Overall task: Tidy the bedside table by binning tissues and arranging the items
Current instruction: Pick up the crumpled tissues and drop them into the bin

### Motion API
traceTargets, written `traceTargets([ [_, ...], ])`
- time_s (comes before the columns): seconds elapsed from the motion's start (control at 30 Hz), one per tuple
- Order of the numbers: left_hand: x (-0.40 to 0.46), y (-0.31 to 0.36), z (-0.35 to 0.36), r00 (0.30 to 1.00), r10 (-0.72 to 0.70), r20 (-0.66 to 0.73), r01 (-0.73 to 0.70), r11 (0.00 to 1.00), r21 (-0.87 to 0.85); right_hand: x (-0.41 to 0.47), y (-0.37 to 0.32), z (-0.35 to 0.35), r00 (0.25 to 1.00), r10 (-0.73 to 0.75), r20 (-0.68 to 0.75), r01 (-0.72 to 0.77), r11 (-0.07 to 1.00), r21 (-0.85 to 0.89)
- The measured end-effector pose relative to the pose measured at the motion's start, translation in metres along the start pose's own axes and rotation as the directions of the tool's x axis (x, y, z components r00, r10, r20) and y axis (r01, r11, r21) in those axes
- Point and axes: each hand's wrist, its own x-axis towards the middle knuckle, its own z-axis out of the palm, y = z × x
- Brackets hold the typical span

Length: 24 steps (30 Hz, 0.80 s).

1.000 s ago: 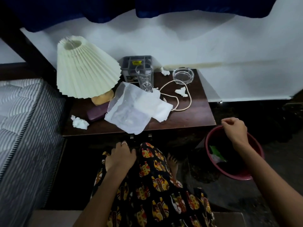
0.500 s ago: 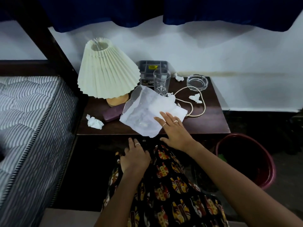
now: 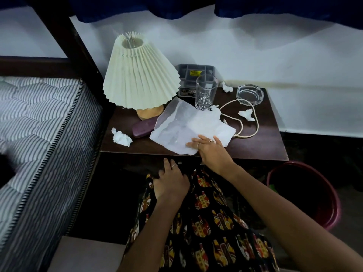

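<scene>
A large white tissue sheet (image 3: 182, 126) lies spread over the middle of the dark bedside table (image 3: 253, 150). My right hand (image 3: 210, 152) rests flat on the sheet's near corner, fingers spread. My left hand (image 3: 170, 179) lies on my knee below the table edge, holding nothing. Crumpled tissues sit at the table's left front (image 3: 121, 138), by the cord (image 3: 246, 114) and at the back (image 3: 226, 87). A red bin (image 3: 332, 197) stands on the floor to the right.
A pleated cream lamp (image 3: 137, 75) stands at the back left, with a purple case (image 3: 144, 128) at its foot. A drinking glass (image 3: 206, 93), a grey organiser box (image 3: 194, 73), a glass ashtray (image 3: 249, 94) and a looped cream cord (image 3: 238, 122) are there too. A striped mattress (image 3: 39, 134) borders the left.
My right hand came from above the bin to the table and now lies on the large tissue sheet. The left hand stayed on my knee. The view shifted left.
</scene>
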Motion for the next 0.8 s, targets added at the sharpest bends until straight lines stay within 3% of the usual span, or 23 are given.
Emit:
traceTargets([
  [0.27,0.003,-0.002,0.002,1.000,0.009,0.001,-0.009,1.000,-0.004,-0.022,-0.001,-0.050,0.945,-0.058,-0.322,0.131,0.969,0.209],
  [0.5,0.005,-0.003,0.003,1.000,0.002,-0.010,-0.002,1.000,-0.018,-0.086,0.019,-0.082,0.830,0.136,-0.540,0.095,0.922,0.377],
  [0.57,0.005,-0.003,0.003,1.000,0.006,-0.017,-0.006,1.000,-0.006,-0.107,0.030,-0.087,0.793,0.262,-0.550,0.096,0.838,0.537],
  [0.67,0.006,-0.002,0.003,1.000,0.010,-0.028,-0.010,1.000,0.016,-0.138,0.048,-0.095,0.728,0.459,-0.510,0.182,0.587,0.788],
  [0.8,0.008,-0.001,0.004,0.999,0.028,-0.044,-0.024,0.996,0.085,-0.175,0.077,-0.100,0.604,0.675,-0.425,0.217,0.374,0.902],
])
